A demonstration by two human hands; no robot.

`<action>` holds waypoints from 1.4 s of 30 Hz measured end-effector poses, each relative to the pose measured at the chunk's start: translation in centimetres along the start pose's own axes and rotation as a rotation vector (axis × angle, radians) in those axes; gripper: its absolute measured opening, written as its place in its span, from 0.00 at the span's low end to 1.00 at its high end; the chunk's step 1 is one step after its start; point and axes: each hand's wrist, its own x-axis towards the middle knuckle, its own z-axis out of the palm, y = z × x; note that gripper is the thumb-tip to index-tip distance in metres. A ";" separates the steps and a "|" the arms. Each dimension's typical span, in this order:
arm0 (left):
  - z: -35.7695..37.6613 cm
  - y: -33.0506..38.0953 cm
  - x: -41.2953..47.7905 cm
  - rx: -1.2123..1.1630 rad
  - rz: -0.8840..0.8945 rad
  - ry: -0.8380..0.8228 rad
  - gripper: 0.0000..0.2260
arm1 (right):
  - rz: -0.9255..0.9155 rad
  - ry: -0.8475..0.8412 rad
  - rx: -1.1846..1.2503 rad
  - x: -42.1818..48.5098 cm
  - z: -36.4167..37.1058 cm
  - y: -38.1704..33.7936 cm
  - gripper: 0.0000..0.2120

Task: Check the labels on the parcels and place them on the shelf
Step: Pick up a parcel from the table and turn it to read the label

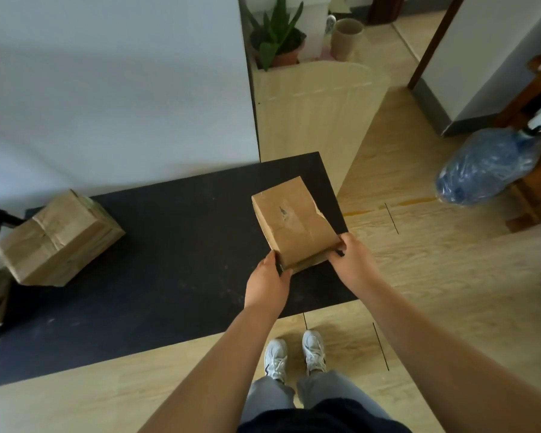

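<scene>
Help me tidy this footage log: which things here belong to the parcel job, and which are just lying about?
Job: held parcel, left hand, right hand, second parcel, black mat.
Lying about: potted plant, cardboard tube, water jug.

Bare forearms, grey trousers (272,398), white sneakers (313,351)

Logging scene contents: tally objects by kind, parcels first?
Parcels: 2, held parcel gripped by left hand and right hand, second parcel on the black mat
Potted plants: 1
Water jugs: 1
Cardboard tubes: 1
Total: 5
</scene>
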 end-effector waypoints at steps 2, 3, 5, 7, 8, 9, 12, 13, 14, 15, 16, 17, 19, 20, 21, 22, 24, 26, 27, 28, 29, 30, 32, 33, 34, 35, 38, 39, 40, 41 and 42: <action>-0.8 0.2 -0.1 -0.080 -0.010 0.038 0.23 | -0.033 0.010 0.016 0.0 -0.6 -0.6 0.17; -1.3 0.4 -0.1 -0.126 -0.017 0.064 0.22 | -0.057 0.017 0.017 0.1 -0.9 -1.0 0.16; -2.6 1.1 0.1 -0.198 -0.020 0.126 0.20 | -0.106 0.022 0.037 0.2 -1.4 -1.9 0.15; -4.0 2.0 0.2 -0.247 -0.004 0.191 0.18 | -0.148 0.031 0.070 0.3 -1.8 -3.0 0.16; -4.7 2.4 0.2 -0.268 0.009 0.220 0.17 | -0.168 0.042 0.081 0.3 -2.1 -3.6 0.17; -5.3 2.7 0.2 -0.292 0.021 0.241 0.17 | -0.193 0.059 0.088 0.3 -2.4 -4.1 0.18; -6.7 3.5 0.2 -0.364 0.016 0.290 0.17 | -0.258 0.110 0.097 0.2 -3.2 -5.5 0.20; -7.1 3.7 0.2 -0.387 0.002 0.312 0.18 | -0.272 0.123 0.100 0.2 -3.4 -5.8 0.19; -7.4 3.8 0.2 -0.407 -0.011 0.336 0.18 | -0.278 0.132 0.103 0.2 -3.4 -6.0 0.19; -7.6 3.8 0.3 -0.424 -0.020 0.356 0.17 | -0.278 0.135 0.106 0.3 -3.4 -6.1 0.19; -7.8 3.7 0.4 -0.434 -0.027 0.365 0.17 | -0.274 0.129 0.108 0.4 -3.3 -6.1 0.19; -7.8 3.6 0.4 -0.437 -0.034 0.360 0.16 | -0.268 0.116 0.109 0.5 -3.1 -6.1 0.19; -7.7 3.0 0.5 -0.427 -0.049 0.333 0.16 | -0.273 0.095 0.108 0.4 -2.6 -6.1 0.20; -7.5 2.6 0.5 -0.422 -0.056 0.327 0.16 | -0.279 0.090 0.108 0.3 -2.3 -6.1 0.21; -7.4 2.3 0.5 -0.422 -0.060 0.329 0.16 | -0.287 0.089 0.110 0.3 -2.1 -6.2 0.21; -7.3 1.9 0.5 -0.428 -0.060 0.336 0.16 | -0.297 0.087 0.111 0.3 -1.8 -6.2 0.21; -7.1 1.5 0.6 -0.454 -0.054 0.346 0.15 | -0.307 0.089 0.119 0.4 -1.5 -6.2 0.21; -6.7 1.2 0.6 -0.501 -0.060 0.335 0.14 | -0.298 0.072 0.137 0.4 -1.5 -6.1 0.22; -6.5 1.0 0.7 -0.537 -0.075 0.327 0.15 | -0.294 0.050 0.152 0.3 -1.5 -5.9 0.23; -6.4 0.6 0.8 -0.579 -0.103 0.323 0.16 | -0.288 0.024 0.173 0.1 -1.6 -5.6 0.22; -6.2 0.3 0.9 -0.614 -0.140 0.324 0.16 | -0.275 0.004 0.198 0.0 -1.5 -5.3 0.21; -6.2 -0.1 1.0 -0.629 -0.171 0.329 0.16 | -0.254 -0.004 0.217 0.0 -1.4 -4.8 0.20; -6.2 -0.8 1.1 -0.570 -0.193 0.316 0.16 | -0.185 -0.022 0.213 0.2 -1.2 -3.8 0.18; -6.3 -0.9 1.1 -0.512 -0.186 0.293 0.16 | -0.161 -0.048 0.194 0.2 -1.1 -3.4 0.18; -6.2 -0.9 1.0 -0.449 -0.169 0.265 0.16 | -0.155 -0.080 0.169 0.3 -0.9 -3.0 0.18; -6.1 -0.7 1.0 -0.392 -0.150 0.238 0.16 | -0.157 -0.111 0.142 0.3 -0.8 -2.8 0.17; -5.6 -0.2 0.9 -0.300 -0.131 0.187 0.15 | -0.170 -0.150 0.073 0.1 -0.3 -2.9 0.14; -5.4 -0.2 0.9 -0.296 -0.137 0.182 0.15 | -0.171 -0.144 0.062 0.0 -0.1 -2.9 0.15; -5.2 -0.3 0.9 -0.298 -0.141 0.178 0.14 | -0.170 -0.134 0.041 -0.1 0.0 -3.0 0.15; -5.1 -0.3 0.9 -0.299 -0.140 0.176 0.14 | -0.172 -0.122 0.016 -0.1 0.1 -3.0 0.15; -5.0 -0.4 0.9 -0.299 -0.139 0.173 0.13 | -0.173 -0.116 -0.003 -0.1 0.1 -3.1 0.15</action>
